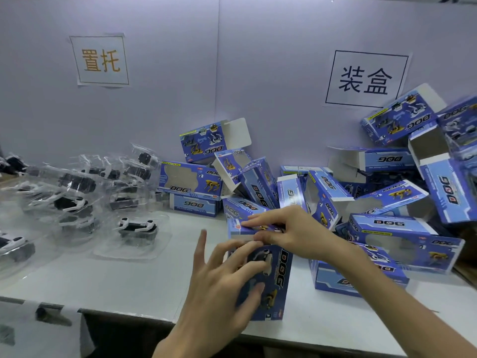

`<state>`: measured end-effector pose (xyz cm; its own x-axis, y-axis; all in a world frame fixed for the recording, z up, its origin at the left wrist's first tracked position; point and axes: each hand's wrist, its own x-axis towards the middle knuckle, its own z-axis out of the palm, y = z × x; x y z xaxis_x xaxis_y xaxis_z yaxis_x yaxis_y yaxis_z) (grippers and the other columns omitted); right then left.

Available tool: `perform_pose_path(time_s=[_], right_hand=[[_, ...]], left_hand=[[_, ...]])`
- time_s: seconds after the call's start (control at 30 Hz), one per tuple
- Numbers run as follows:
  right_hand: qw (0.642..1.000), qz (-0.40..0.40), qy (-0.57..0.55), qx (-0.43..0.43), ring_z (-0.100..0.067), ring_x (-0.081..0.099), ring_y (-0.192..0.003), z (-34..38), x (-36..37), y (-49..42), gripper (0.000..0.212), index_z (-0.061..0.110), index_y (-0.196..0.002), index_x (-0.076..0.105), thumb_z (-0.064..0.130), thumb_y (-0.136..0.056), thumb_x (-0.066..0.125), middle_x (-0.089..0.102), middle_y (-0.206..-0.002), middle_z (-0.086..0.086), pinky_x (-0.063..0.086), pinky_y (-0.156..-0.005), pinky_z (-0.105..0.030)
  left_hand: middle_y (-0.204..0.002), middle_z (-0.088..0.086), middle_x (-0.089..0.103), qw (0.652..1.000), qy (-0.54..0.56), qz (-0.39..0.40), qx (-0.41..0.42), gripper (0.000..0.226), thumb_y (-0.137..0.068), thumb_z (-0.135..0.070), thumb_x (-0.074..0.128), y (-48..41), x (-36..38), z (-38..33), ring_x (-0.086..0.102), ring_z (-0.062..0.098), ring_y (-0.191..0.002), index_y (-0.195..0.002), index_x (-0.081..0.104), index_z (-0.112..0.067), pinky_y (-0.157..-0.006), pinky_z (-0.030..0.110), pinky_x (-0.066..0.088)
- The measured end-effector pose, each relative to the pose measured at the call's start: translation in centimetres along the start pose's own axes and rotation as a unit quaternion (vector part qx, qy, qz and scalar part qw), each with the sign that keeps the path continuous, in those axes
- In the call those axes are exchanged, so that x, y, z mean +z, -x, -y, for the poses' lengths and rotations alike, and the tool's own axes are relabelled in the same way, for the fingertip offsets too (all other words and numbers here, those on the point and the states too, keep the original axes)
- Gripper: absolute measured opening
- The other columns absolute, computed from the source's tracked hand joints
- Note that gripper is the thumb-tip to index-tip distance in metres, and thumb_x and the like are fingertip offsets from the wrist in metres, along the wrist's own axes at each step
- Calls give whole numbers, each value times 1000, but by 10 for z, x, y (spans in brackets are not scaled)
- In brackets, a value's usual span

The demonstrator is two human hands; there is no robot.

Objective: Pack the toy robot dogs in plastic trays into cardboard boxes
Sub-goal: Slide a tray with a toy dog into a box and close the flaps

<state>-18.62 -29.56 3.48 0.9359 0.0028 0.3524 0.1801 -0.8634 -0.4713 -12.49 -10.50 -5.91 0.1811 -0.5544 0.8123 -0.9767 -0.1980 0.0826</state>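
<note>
A blue cardboard "DOG" box (277,277) stands on end at the table's front edge. My left hand (222,285) lies against its front face, thumb curled on the lower part and fingertips near the top. My right hand (289,233) pinches the box's top flap (245,229), which is folded over the opening. What is inside the box is hidden. To the left, a black-and-white toy robot dog in a clear plastic tray (136,228) lies on the table, with several more trayed dogs (74,197) heaped behind it.
Several blue boxes with loose flaps (382,202) are heaped against the white partition (258,73) from the middle to the far right. Two paper signs hang on the partition. The white table (116,280) ends at a dark gap in front.
</note>
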Motion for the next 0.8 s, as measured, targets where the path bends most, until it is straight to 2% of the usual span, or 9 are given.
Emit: perform_pose_path(time_s=[0.13,0.3,0.4,0.47,0.5,0.53,0.6,0.7,0.8], right_hand=[[999,33,16,8,9,49,-127,2,0,-1,31,37,-123,69,25,-94,68,63,-134,12,43,-111,-28],[995,73,71,4,6,38,-138,8,0,1,34,40,-133,61,29,-102,56,51,-148,14,35,-117,-29],[985,84,150,-14,5,9,-149,10,8,10,41,45,-145,46,32,-107,39,24,-161,20,2,-124,-28],[972,52,228,-35,4,-5,-149,7,13,17,43,45,-145,44,31,-106,35,14,-160,25,-15,-117,-24],[972,45,228,-34,2,-1,-148,7,14,20,43,44,-145,45,29,-105,37,18,-159,25,-12,-118,-25],[982,46,184,-21,0,11,-146,6,13,22,45,43,-145,46,24,-104,41,26,-157,21,0,-122,-26],[999,21,42,15,2,35,-135,1,7,27,46,36,-142,53,14,-102,48,42,-146,17,28,-115,-24],[993,-119,12,16,6,48,-124,-16,-2,38,28,32,-121,69,20,-96,65,58,-130,20,38,-104,-21],[984,-177,-24,6,0,62,-112,-27,5,49,17,24,-106,75,21,-90,72,71,-113,16,49,-94,-21]], left_hand=[[-138,-21,53,1000,5,-14,-2,19,-85,-40,60,3,2,-3,45,9,-132,-103,68,-39,-116,59,17],[-140,-15,54,993,82,-74,-31,19,-86,-28,57,5,2,2,48,8,-133,-101,67,-34,-114,48,28],[-145,-16,49,994,76,-57,-58,31,-86,-28,55,6,-2,7,44,6,-136,-116,65,-32,-110,39,35],[-146,-15,49,996,53,-32,-60,41,-86,-28,56,3,-3,7,43,6,-136,-127,63,-28,-107,36,37],[-146,-15,49,997,46,-23,-60,44,-86,-27,58,2,-3,6,43,6,-136,-129,62,-27,-106,34,37],[-145,-14,50,997,43,-16,-61,46,-85,-25,62,1,-2,6,44,6,-136,-130,62,-26,-105,32,37],[-144,-14,52,997,40,-7,-66,48,-83,-24,65,1,-1,7,45,6,-135,-130,62,-25,-104,31,38],[-142,-15,53,997,31,-8,-74,46,-86,-28,60,1,-2,10,48,7,-132,-133,60,-25,-102,29,38],[-137,-14,54,998,10,-3,-64,50,-88,-34,53,-4,-2,7,50,11,-123,-137,56,-26,-97,29,41]])
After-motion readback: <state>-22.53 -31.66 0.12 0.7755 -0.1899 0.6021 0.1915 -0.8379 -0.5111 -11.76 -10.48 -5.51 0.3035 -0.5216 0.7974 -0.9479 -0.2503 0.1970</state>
